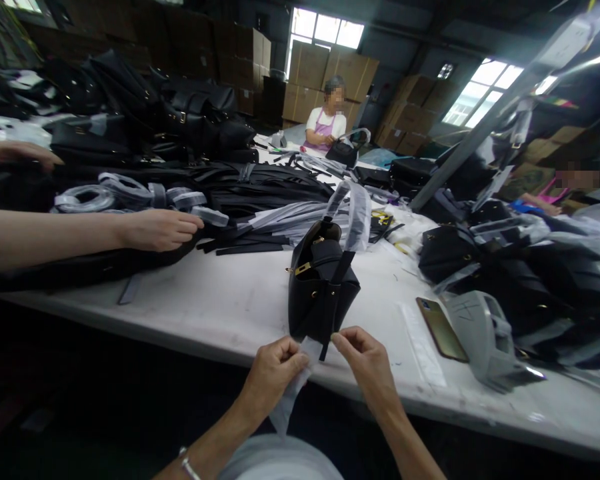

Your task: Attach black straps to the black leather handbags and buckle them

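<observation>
A black handbag (305,307) with gold hardware stands upright near the table's front edge, its handle (359,217) wrapped in whitish film. My left hand (279,367) pinches the end of a translucent wrapping strip (287,403), just below the bag. That strip runs down toward a large white roll (280,460) at the bottom of the view. My right hand (363,353) is closed, thumb and forefinger together at the lower end of a narrow black strap (326,347) hanging down the bag's side. The exact contact of the right fingertips is partly hidden.
A phone (443,329) and a grey tape dispenser (487,340) lie to the right, beside piled black bags (510,273). Black straps (265,190) cover the middle. At left, a co-worker's hand (163,230) reaches over wrapped coils (130,190). Another person (326,123) works across the table.
</observation>
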A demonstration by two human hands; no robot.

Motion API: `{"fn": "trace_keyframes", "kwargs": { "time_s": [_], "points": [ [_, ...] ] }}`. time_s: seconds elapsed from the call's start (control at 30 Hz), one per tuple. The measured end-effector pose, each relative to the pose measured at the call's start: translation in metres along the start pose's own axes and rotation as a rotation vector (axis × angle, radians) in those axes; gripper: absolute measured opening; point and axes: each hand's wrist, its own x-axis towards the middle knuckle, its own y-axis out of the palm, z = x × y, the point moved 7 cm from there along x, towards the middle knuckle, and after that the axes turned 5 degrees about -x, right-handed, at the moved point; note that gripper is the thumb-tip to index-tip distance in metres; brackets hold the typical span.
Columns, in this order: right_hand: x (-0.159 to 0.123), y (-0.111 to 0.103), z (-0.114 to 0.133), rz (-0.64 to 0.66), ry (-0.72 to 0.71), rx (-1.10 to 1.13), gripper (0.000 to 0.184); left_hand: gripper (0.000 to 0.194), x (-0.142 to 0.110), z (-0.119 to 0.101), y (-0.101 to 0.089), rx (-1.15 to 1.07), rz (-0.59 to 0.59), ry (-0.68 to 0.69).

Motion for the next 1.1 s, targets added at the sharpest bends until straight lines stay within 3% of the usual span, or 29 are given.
{"fn": "trace_keyframes", "kwargs": {
  "time_s": [0.2,0.37,0.53,1.1],
  "points": [
    [0.004,0.019,-0.006,0.173,-0.001,-0.034,0.024,0.02,-0.007,-0.011,-0.017,0.125,-0.011,0.11],
    [-0.014,0.029,0.01,0.274,0.044,0.272,0.026,0.02,-0.013,-0.008,-0.038,0.271,-0.031,0.208],
    [-0.025,0.029,0.031,0.28,0.07,0.5,0.025,0.02,-0.02,-0.001,-0.054,0.337,-0.048,0.225],
    [-0.026,0.036,0.035,0.287,0.05,0.365,0.029,0.017,-0.021,0.001,-0.04,0.289,0.024,0.206]
  ]
}}
